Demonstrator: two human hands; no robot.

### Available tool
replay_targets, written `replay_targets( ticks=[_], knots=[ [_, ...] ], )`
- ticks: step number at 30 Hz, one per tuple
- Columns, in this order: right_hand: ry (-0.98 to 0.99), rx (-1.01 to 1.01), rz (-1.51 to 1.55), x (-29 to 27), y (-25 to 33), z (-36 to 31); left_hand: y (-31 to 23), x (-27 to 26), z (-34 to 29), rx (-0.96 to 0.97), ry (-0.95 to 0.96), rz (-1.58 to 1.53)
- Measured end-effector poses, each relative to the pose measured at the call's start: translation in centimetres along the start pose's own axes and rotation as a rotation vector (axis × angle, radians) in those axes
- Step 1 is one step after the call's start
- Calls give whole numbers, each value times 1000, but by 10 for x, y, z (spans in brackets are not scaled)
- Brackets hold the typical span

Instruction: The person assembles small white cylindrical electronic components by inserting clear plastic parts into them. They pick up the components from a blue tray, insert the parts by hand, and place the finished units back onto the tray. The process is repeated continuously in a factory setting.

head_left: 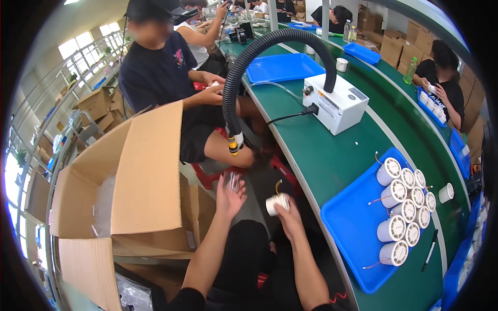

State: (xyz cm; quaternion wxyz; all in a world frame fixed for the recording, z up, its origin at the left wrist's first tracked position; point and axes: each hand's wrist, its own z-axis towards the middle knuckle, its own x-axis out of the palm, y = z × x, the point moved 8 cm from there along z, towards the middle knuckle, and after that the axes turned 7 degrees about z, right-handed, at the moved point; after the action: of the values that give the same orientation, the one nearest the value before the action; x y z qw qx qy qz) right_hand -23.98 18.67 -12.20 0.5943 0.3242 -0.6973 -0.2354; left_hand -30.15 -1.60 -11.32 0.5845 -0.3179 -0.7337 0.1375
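Note:
My left hand [230,201] is closed loosely around a small clear plastic cup-shaped piece [232,181], palm turned up. A white cylindrical housing [275,205] with a short thin wire rising from its top is gripped in my right hand [291,213]. The two pieces are apart, both held above my lap. Over my left hand hangs the yellow and black nozzle [233,146] of a ribbed black hose [244,67]. To my right, a blue tray [345,217] on the green bench holds several similar white housings [392,192], some with wires sticking out.
An open cardboard box [148,171] lined with clear plastic stands at my left. The hose comes from a white box-shaped machine [337,106] on the bench [321,150]. Beyond lies another blue tray [285,67]. A pen [430,250] and a single housing [446,193] sit at right. A co-worker [161,67] sits ahead.

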Motion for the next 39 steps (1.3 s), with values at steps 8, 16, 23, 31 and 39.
replay_targets(
  ticks=[8,16,23,31,39],
  knots=[
    [52,69,16,-20,14,-128,21,38,69,-45,138,-114],
    [132,-107,-565,10,28,-136,7,45,1,-135,92,241],
    [162,-370,-1037,59,109,-163,29,63,-111,-292,137,322],
    [326,-462,-1301,102,125,-181,47,64,-183,-468,261,356],
    [465,-240,-965,106,116,-198,47,79,-220,-450,397,563]
  ],
)
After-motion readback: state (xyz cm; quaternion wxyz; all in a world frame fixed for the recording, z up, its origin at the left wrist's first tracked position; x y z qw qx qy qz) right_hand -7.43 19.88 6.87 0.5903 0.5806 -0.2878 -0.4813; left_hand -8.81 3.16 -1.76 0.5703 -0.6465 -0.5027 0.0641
